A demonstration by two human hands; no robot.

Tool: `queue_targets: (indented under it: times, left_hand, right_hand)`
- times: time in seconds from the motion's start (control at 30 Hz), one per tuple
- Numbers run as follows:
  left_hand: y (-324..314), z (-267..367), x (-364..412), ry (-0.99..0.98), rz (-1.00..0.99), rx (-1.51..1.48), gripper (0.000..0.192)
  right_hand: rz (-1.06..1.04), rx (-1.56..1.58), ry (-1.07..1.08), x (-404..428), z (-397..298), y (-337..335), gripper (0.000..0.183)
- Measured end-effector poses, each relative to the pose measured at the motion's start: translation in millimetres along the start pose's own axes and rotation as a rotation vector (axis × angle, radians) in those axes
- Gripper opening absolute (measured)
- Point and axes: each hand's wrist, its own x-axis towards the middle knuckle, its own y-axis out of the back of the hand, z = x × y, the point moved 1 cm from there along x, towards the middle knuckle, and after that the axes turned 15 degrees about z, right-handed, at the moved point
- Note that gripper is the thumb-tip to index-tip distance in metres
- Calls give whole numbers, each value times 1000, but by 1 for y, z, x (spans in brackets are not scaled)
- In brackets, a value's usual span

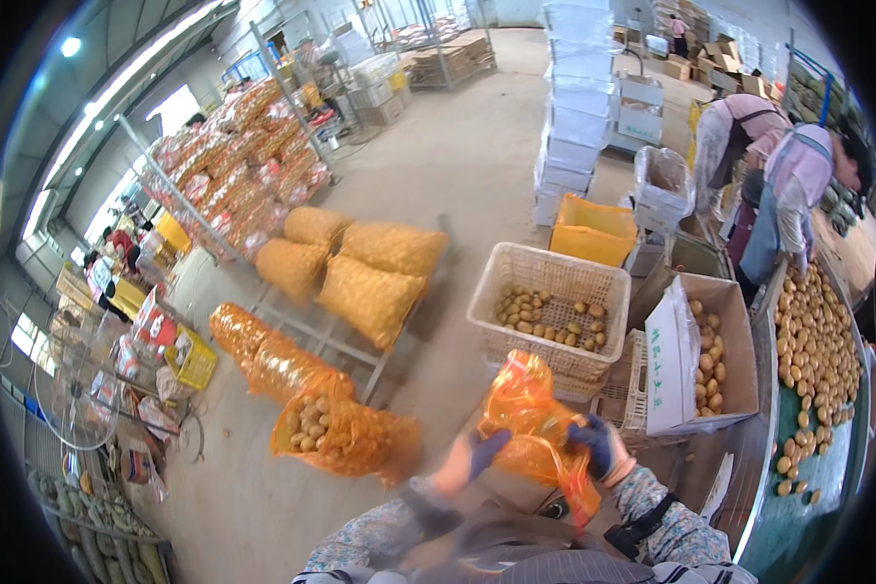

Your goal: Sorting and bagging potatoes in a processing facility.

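An orange mesh bag (529,416) is stretched between my two gloved hands in front of my body. My left hand (474,456) grips its left side, and my right hand (602,449) grips the right side, where a loose end hangs down. To the left stands an open orange mesh sack (350,438) with potatoes (310,423) showing in its mouth. Beyond my hands is a white plastic crate (547,255) with some potatoes on its bottom. Right of it, a cardboard box (730,328) lined with plastic holds more potatoes.
Full mesh sacks (372,292) lie on a metal cart frame (321,328). A sorting conveyor (810,504) bearing potatoes runs along the right, where two co-workers (796,160) bend over. A yellow bin (595,230) and stacked white boxes (577,102) stand beyond the crate.
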Motion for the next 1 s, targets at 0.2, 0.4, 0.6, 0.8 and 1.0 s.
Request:
queue_targets:
  times: [0.2,0.4,0.6,0.8,1.0]
  left_hand:
    - [65,-109,23,-219,125,78,17]
    - [61,-154,-1,-209,167,68,22]
    - [77,-237,18,-198,356,-112,22]
    - [2,-80,-31,-50,687,40,26]
    - [-61,-107,-71,221,594,335,27]
  right_hand:
    - [261,455,273,9,-36,79,17]
    - [295,-44,349,8,-41,71,15]
    - [-142,-867,353,47,5,97,27]
    - [-85,-1340,342,164,-3,138,40]
    - [-610,-1038,890,95,-33,24,84]
